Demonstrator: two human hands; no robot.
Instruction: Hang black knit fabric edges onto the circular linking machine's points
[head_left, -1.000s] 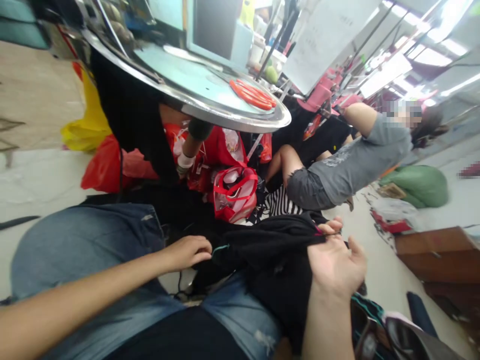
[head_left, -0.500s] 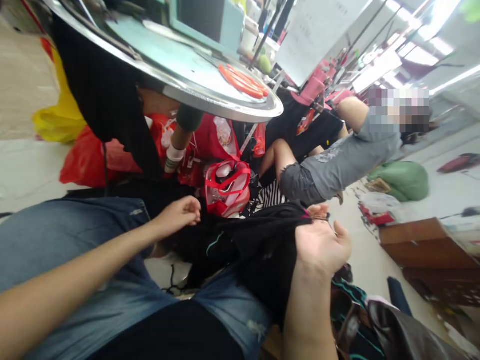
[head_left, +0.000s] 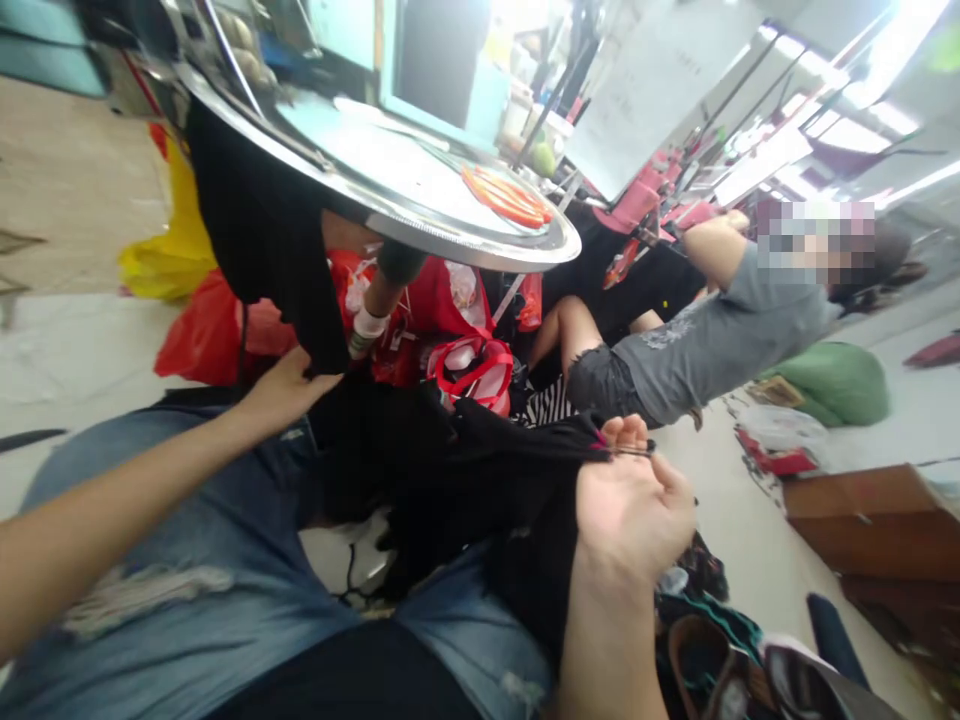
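Black cloth (head_left: 480,480) lies bunched across my lap and stretches toward my right hand (head_left: 634,505). That hand is palm up with curled fingers. A slender dark metal tool (head_left: 634,451) lies across them, its exact kind too small to make out. A bit of pink shows on the cloth's edge at the fingertips. On the other side, my left hand (head_left: 281,392) is closed at the lower end of a black cloth piece (head_left: 251,200) that hangs from the round-ended table (head_left: 480,245). Its fingertips are partly hidden by that cloth.
Orange-handled scissors (head_left: 510,197) lie on the metal-rimmed table. Beneath it are red bags (head_left: 202,335) and a red-and-white bag (head_left: 476,375). Another person (head_left: 720,340) in grey sits beyond. A brown box (head_left: 862,500) and dark shoes (head_left: 701,650) are at right.
My left hand has moved left from over the lap cloth to the hanging black cloth and closed on it. My right hand stays nearly in place with the tool. The view has shifted slightly.
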